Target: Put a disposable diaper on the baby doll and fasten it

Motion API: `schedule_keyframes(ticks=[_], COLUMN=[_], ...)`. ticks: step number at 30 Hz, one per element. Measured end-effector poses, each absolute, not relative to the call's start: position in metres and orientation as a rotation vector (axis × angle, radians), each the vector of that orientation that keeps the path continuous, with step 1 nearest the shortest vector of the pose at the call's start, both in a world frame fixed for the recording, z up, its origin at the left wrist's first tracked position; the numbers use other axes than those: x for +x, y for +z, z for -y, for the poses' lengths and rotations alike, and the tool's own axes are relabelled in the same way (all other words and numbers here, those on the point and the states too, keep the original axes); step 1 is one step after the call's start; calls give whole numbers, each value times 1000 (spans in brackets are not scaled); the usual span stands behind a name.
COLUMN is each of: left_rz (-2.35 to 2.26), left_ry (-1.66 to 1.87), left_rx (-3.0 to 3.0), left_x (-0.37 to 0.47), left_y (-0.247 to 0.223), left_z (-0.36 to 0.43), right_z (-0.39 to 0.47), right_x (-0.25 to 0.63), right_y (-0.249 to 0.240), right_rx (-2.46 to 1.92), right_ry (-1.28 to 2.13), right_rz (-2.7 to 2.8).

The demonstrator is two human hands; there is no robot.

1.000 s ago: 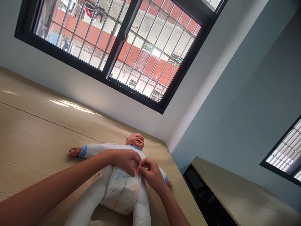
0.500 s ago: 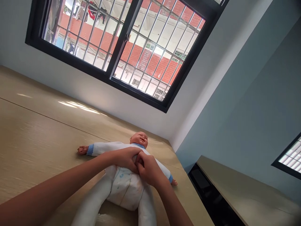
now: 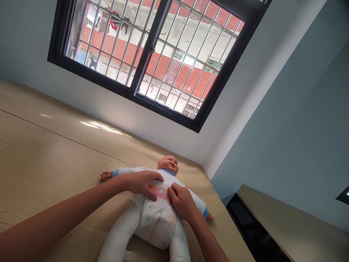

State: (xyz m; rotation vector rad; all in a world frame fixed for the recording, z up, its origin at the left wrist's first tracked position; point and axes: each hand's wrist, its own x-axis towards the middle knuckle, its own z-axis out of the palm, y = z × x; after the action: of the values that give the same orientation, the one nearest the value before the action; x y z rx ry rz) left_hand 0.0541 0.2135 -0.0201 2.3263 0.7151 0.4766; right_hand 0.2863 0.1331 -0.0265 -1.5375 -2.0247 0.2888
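Diaper [image 3: 156,226] on doll [image 3: 168,163], pink cartoon print [image 3: 161,193] between left hand [image 3: 144,184] and right hand [image 3: 182,201]

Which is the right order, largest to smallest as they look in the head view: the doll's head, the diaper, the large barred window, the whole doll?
1. Large barred window
2. Whole doll, partly covered by the hands and cut off at the legs
3. Diaper
4. Doll's head

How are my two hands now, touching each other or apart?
Apart. The head view shows a gap between the left hand and the right hand, with the printed diaper visible there.
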Motion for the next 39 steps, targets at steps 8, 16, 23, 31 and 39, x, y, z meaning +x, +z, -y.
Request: schedule_keyframes(ticks=[8,16,23,31,39], left_rz=[-809,-802,-732,-926,-853], left_ry=[269,439,485,185,267], left_rx=[2265,2344,2302,1984,1913], left_x=[32,64,74,45,51], left_y=[-17,-25,-28,-19,-20], left_z=[-234,-207,-207,-227,-227], right_z=[-109,-93,-102,-106,-103], right_x=[261,245,256,256,255], right_y=[3,13,6,-6,-1], right_rx=[-1417,-1330,-1334,-1370,-1349], right_ry=[438,414,457,458,517], right_rz=[2048,2246,2198,2173,2170])
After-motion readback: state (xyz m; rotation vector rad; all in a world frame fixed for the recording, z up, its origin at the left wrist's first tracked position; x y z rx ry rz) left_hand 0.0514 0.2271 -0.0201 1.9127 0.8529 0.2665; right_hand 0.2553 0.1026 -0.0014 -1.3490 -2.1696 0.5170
